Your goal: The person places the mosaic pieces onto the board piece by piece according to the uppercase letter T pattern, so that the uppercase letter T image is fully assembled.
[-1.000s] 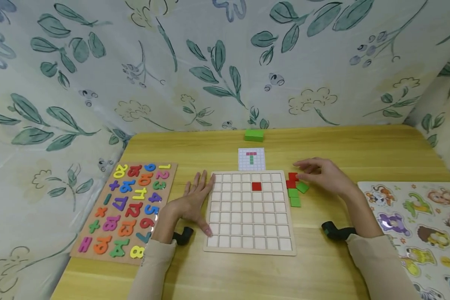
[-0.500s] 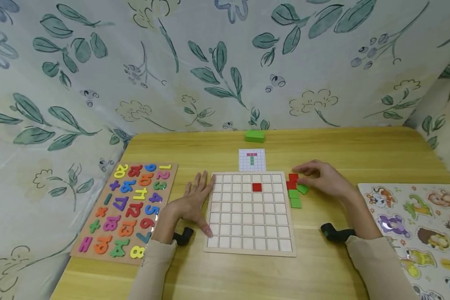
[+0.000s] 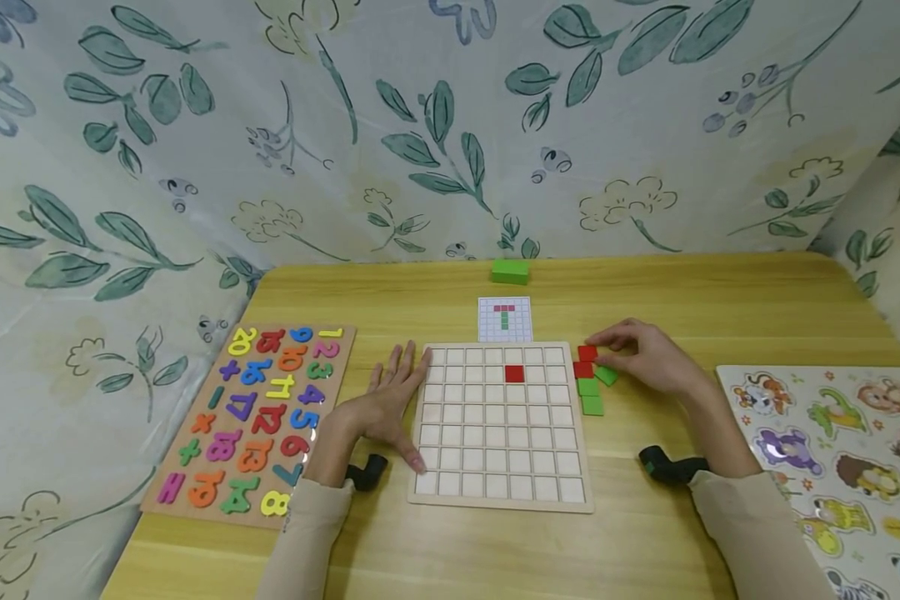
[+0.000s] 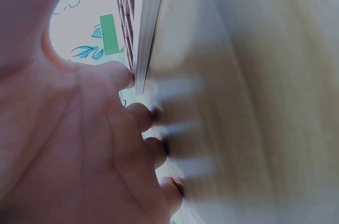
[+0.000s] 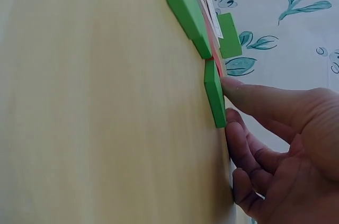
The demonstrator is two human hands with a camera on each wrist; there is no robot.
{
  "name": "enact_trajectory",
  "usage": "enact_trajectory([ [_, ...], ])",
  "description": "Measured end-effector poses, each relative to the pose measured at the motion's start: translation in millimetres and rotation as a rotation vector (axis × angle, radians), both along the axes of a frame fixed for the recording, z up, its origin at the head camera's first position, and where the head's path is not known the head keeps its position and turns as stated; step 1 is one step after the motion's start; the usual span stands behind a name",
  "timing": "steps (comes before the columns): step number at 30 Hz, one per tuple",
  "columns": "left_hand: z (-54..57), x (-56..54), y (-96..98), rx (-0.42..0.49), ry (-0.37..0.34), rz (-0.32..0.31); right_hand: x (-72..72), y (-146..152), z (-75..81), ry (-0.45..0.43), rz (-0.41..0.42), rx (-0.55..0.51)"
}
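A pale wooden grid board [image 3: 501, 505] lies in the middle of the table, with one red square tile [image 3: 513, 374] in a cell of its second row. My left hand [image 3: 378, 408] rests spread along the board's left edge, thumb near the lower corner and index finger near the upper one. At the board's right side my right hand [image 3: 648, 358] pinches a red tile [image 3: 587, 353] with thumb and index finger. Another red tile [image 3: 583, 369] touches it, and several green tiles [image 3: 592, 406] lie just below. One green tile [image 5: 214, 94] is close under the right thumb.
A small pattern card [image 3: 504, 319] with a red and green T is behind the board, and a green block [image 3: 510, 272] farther back. A number puzzle [image 3: 251, 425] lies left, an animal puzzle [image 3: 825, 417] right. Patterned cloth [image 3: 450, 125] hangs behind the table.
My right hand's thumb and index finger have closed together at the upper red tile. My left hand has kept its place on the board's edge.
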State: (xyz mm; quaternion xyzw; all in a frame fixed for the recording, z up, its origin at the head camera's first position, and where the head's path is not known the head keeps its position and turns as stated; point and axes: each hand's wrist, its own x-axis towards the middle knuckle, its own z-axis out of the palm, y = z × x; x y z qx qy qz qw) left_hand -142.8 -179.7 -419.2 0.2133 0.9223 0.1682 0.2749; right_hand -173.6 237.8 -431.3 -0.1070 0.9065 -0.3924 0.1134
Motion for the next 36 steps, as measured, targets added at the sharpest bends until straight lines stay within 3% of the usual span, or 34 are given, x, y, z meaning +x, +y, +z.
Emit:
enact_trajectory([
  [17, 0.5, -0.2, 0.5, -0.001, -0.004, -0.002, 0.0, -9, 3.0, -0.018, -0.074, 0.035],
  [36, 1.4, -0.3, -1.0, 0.012, -0.006, -0.008, -1.8, -14, 10.5, 0.025, -0.050, 0.076],
])
